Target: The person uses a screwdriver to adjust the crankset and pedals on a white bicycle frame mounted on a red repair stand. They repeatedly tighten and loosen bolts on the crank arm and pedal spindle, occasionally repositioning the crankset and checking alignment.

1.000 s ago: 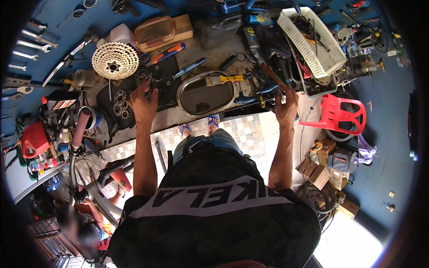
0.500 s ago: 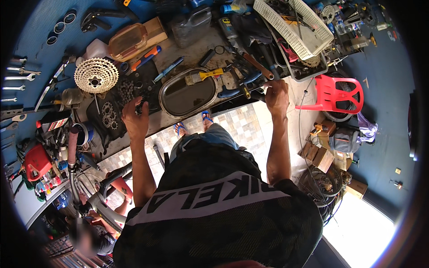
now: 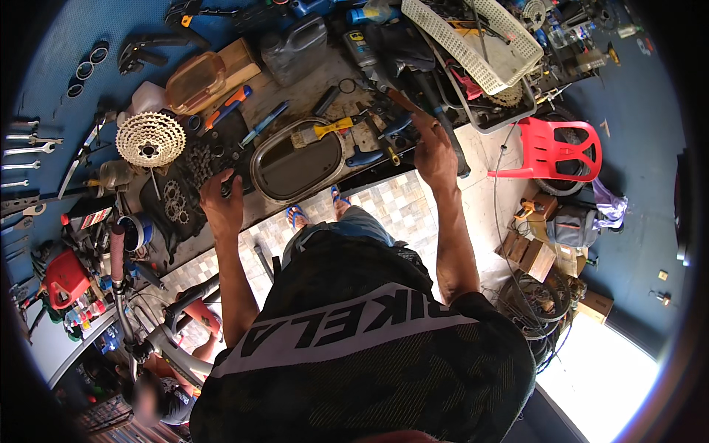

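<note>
My left hand is over the bench's near edge, fingers loosely bent and thumb apart; a dark spot shows between them, and I see no held object. Beside it lie a bunched bike chain and loose sprockets. My right hand reaches over the bench with fingers extended, covering the near end of a brown-handled tool. Whether it touches the handle I cannot tell. A long black-handled tool lies right beside it. Between my hands are an oval metal tray of dark liquid and a yellow-handled brush across its rim.
A large cassette stands at the left. Behind the tray are a blue-orange knife and a dark jug. A white basket is at the back right, a red chair to the right. Another person sits lower left.
My right hand has moved left and forward over the brown handle, its fingers now stretched out. The left hand has barely moved. The whole view has shifted slightly.
</note>
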{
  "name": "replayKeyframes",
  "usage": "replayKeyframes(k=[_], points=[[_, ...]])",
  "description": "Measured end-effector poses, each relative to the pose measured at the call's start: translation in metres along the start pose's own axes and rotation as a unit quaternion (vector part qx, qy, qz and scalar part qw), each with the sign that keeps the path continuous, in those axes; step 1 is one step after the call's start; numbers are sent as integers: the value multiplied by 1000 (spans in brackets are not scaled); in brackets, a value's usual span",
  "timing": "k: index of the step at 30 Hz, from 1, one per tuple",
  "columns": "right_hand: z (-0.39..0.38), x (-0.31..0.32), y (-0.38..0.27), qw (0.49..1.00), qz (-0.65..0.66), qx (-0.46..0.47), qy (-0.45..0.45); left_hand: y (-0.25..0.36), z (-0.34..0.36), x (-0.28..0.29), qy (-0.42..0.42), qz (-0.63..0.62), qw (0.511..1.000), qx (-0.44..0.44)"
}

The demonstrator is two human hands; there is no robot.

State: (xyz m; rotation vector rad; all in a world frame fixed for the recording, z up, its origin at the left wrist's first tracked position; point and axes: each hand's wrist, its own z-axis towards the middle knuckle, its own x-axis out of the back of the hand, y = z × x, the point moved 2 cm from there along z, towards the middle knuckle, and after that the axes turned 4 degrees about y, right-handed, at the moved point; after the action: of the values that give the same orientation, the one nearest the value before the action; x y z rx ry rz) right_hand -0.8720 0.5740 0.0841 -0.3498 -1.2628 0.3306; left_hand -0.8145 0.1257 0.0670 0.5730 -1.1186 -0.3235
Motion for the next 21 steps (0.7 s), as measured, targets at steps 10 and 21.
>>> replayKeyframes(k=[10, 21], points=[[20, 10, 57, 994, -96, -55, 0, 21, 3, -8, 9, 14, 1000, -7], [23, -1, 58, 997, -61, -18, -46, 33, -11, -19, 21, -3, 1000, 15]])
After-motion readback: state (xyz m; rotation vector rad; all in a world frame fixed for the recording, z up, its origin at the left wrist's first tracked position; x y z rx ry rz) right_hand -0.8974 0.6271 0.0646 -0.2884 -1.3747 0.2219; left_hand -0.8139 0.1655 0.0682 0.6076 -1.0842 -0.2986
